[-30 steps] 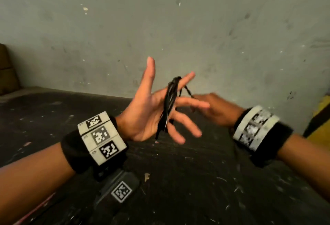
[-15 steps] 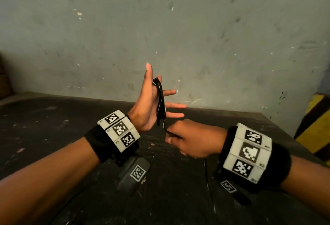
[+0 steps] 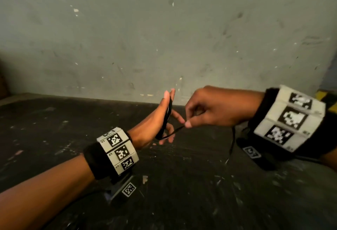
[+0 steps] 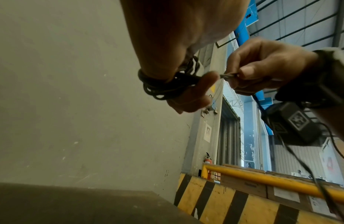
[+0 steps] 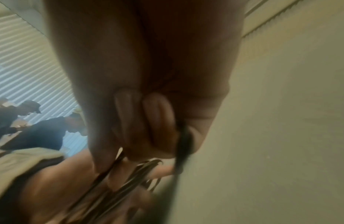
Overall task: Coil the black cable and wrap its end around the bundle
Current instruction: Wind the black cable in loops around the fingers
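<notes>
black cable [image 3: 166, 120] coiled round open left hand [image 3: 155, 122], end in right hand [image 3: 209, 109] pinch

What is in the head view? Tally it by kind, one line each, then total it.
Bare hands: 2, left hand and right hand
Thin black cable: 1
White tagged wristbands: 2
Black wrist cameras: 2
Dark scuffed tabletop: 1
Total: 8
</notes>
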`<state>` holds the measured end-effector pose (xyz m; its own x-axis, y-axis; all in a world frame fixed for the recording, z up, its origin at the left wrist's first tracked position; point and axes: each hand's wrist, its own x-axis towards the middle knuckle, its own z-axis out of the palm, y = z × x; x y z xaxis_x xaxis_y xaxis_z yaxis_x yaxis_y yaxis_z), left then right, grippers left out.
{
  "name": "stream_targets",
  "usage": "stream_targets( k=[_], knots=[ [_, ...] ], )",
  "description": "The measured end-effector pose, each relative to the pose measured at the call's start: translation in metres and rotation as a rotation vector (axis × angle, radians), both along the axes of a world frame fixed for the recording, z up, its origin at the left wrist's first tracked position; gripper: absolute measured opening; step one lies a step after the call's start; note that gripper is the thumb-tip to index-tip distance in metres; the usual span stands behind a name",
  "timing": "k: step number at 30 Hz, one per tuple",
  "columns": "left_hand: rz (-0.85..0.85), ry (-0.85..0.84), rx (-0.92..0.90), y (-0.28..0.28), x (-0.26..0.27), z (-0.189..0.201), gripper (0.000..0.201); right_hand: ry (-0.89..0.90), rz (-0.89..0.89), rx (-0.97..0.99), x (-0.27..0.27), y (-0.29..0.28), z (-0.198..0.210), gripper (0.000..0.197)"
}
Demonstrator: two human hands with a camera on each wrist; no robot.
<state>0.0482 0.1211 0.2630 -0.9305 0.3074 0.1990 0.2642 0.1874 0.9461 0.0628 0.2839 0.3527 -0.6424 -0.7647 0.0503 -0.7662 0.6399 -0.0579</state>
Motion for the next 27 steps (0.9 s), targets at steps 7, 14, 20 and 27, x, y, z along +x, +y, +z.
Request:
stream_targets(
  k=[7, 14, 20, 27],
  knots=[
    [-0.163, -0.063, -0.003, 0.001, 0.012, -0.003, 0.071, 0.184, 0.046, -0.131, -0.01, 0.007, 0.03, 0.017],
    [-0.33, -0.117, 0.035, -0.015, 0.034, 0.006, 0.088, 0.19, 0.089, -0.236, -0.024, -0.007, 0.021, 0.03],
    [-0.429, -0.204, 0.12, -0.036, 0.047, 0.019, 0.08, 0.129, 0.073, -0.446, -0.032, -0.012, 0.002, 0.036],
    [-0.477, -0.219, 0.475, -0.057, 0.058, 0.046, 0.086, 0.089, -0.01, -0.486, -0.037, -0.039, -0.047, 0.018]
  ],
)
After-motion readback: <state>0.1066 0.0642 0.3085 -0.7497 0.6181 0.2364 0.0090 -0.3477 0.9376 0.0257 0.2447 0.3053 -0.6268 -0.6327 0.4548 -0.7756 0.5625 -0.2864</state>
